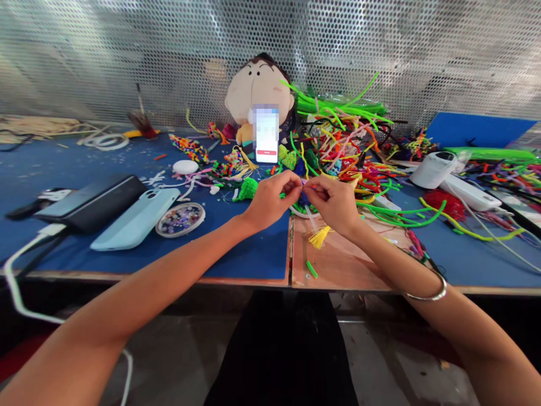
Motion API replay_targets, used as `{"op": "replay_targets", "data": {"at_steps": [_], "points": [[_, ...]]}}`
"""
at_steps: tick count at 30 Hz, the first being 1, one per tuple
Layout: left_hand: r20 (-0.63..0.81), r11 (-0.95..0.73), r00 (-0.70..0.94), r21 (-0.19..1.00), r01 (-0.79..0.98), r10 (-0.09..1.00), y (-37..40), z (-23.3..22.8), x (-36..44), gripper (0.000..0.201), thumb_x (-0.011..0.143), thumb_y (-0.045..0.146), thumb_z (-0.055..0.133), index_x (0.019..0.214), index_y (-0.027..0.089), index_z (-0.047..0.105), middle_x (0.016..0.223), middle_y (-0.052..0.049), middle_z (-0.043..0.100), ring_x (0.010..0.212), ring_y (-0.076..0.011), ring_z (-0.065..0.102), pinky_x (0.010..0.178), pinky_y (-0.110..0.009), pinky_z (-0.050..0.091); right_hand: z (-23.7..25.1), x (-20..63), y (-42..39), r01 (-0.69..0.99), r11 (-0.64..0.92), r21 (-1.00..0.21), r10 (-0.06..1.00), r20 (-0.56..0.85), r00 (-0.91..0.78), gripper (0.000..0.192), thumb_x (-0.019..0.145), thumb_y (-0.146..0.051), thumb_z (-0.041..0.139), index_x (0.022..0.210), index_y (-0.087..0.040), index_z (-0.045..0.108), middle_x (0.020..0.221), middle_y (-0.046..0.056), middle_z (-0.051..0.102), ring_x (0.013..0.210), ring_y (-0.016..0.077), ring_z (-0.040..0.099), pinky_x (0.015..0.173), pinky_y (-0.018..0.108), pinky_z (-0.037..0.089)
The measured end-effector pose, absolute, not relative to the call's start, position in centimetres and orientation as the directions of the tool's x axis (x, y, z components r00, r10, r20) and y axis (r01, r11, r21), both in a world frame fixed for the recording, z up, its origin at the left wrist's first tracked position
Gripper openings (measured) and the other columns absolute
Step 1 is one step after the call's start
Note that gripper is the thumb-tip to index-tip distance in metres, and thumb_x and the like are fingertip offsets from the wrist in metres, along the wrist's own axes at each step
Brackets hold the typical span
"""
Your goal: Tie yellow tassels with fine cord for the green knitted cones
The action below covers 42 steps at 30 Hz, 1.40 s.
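Note:
My left hand (273, 196) and my right hand (333, 202) meet above the middle of the table, thumb and fingertips pinched together on each. What lies between the fingertips is too small to make out. Dark blue material (303, 197) shows in the gap between the hands, but I cannot tell whether they hold it. Just below my right hand lies a yellow tassel (320, 237). A fuzzy green piece (247, 189) rests beside my left hand. Behind both hands spreads a tangled heap of coloured pipe cleaners (346, 146).
A lit phone (267, 135) leans upright against a plush doll (257, 84). At left lie a black power bank (91, 203), a light blue phone case (137, 220) and a round bead dish (181, 220). A white device (456, 180) stands right. Perforated metal closes off the back.

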<state>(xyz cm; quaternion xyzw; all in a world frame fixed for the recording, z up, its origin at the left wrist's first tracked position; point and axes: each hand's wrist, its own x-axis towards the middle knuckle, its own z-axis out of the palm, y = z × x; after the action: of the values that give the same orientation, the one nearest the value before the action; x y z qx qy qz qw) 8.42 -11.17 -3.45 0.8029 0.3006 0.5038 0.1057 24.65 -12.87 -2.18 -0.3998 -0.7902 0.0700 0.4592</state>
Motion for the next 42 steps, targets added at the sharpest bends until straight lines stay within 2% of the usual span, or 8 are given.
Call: {"op": "replay_targets", "data": {"at_steps": [4,7,10,18,25,31,37,42], "points": [[0.622,-0.702,0.338,0.678,0.219,0.706,-11.3,-3.2,8.5,0.004,0.080,0.018,0.056,0.077,0.015,0.055,0.063,0.002,0.059,0.057,-0.0062,0.054,0.054,-0.016,0.045,-2.3,24.8,-12.9,0.626,0.706,-0.331,0.626,0.705,-0.332,0.012,0.079,-0.018,0.048,0.071,-0.019,0.057,0.054,-0.005,0.039,0.051,0.0089,0.035,0.055,0.023,0.031],[0.577,-0.649,0.365,0.753,0.109,0.730,-11.3,-3.0,8.5,0.012,0.080,0.026,0.059,0.077,0.015,0.055,0.062,0.002,0.058,0.054,-0.0057,0.053,0.051,-0.016,0.044,-2.4,24.9,-13.0,0.652,0.717,-0.245,0.577,0.734,-0.358,0.015,0.082,-0.021,0.045,0.072,-0.019,0.057,0.054,-0.003,0.043,0.052,0.0098,0.037,0.056,0.023,0.033],[0.548,-0.600,0.362,0.799,0.039,0.754,-11.3,-2.9,8.5,0.015,0.079,0.028,0.061,0.080,0.014,0.058,0.064,0.001,0.060,0.052,-0.0054,0.054,0.052,-0.017,0.046,-2.5,25.0,-13.1,0.666,0.716,-0.212,0.542,0.769,-0.339,0.015,0.083,-0.022,0.045,0.075,-0.020,0.058,0.056,-0.002,0.047,0.052,0.0100,0.041,0.055,0.023,0.033],[0.531,-0.570,0.362,0.822,0.001,0.766,-11.3,-3.0,8.5,0.014,0.078,0.025,0.063,0.085,0.014,0.060,0.070,-0.002,0.064,0.055,-0.0063,0.058,0.054,-0.019,0.049,-2.6,25.1,-13.1,0.677,0.699,-0.231,0.550,0.779,-0.301,0.014,0.084,-0.023,0.046,0.080,-0.020,0.060,0.060,-0.001,0.054,0.054,0.0105,0.046,0.056,0.024,0.035],[0.489,-0.534,0.403,0.846,-0.003,0.774,-11.3,-2.9,8.4,0.009,0.079,0.024,0.062,0.082,0.015,0.058,0.068,-0.001,0.062,0.054,-0.0065,0.057,0.053,-0.020,0.049,-2.7,25.4,-12.7,0.683,0.725,-0.089,0.488,0.766,-0.419,0.018,0.086,-0.021,0.044,0.081,-0.020,0.061,0.064,0.002,0.059,0.055,0.0119,0.049,0.056,0.025,0.037],[0.389,-0.371,0.455,0.919,-0.132,0.801,-10.8,-3.0,8.4,0.015,0.074,0.025,0.066,0.076,0.014,0.058,0.064,0.001,0.059,0.051,-0.0058,0.053,0.050,-0.020,0.044,-2.5,25.8,-12.5,0.664,0.746,-0.049,0.470,0.745,-0.473,0.021,0.088,-0.021,0.043,0.080,-0.019,0.063,0.071,0.005,0.065,0.060,0.0132,0.054,0.058,0.025,0.038],[0.383,-0.402,0.458,0.914,-0.060,0.802,-10.8,-2.8,8.2,0.006,0.076,0.018,0.061,0.074,0.015,0.056,0.058,0.003,0.054,0.050,-0.0063,0.051,0.051,-0.022,0.043,-2.5,25.6,-12.6,0.655,0.752,-0.069,0.474,0.747,-0.466,0.019,0.087,-0.021,0.046,0.083,-0.018,0.064,0.071,0.005,0.066,0.057,0.0124,0.053,0.056,0.024,0.039],[0.394,-0.416,0.452,0.908,-0.054,0.800,-10.5,-2.9,8.1,0.005,0.076,0.016,0.059,0.073,0.015,0.056,0.059,0.003,0.053,0.049,-0.0057,0.049,0.049,-0.021,0.039,-2.2,25.4,-12.7,0.658,0.741,-0.133,0.505,0.757,-0.416,0.015,0.085,-0.019,0.053,0.090,-0.018,0.067,0.073,0.003,0.066,0.052,0.0105,0.050,0.053,0.023,0.039]]}}
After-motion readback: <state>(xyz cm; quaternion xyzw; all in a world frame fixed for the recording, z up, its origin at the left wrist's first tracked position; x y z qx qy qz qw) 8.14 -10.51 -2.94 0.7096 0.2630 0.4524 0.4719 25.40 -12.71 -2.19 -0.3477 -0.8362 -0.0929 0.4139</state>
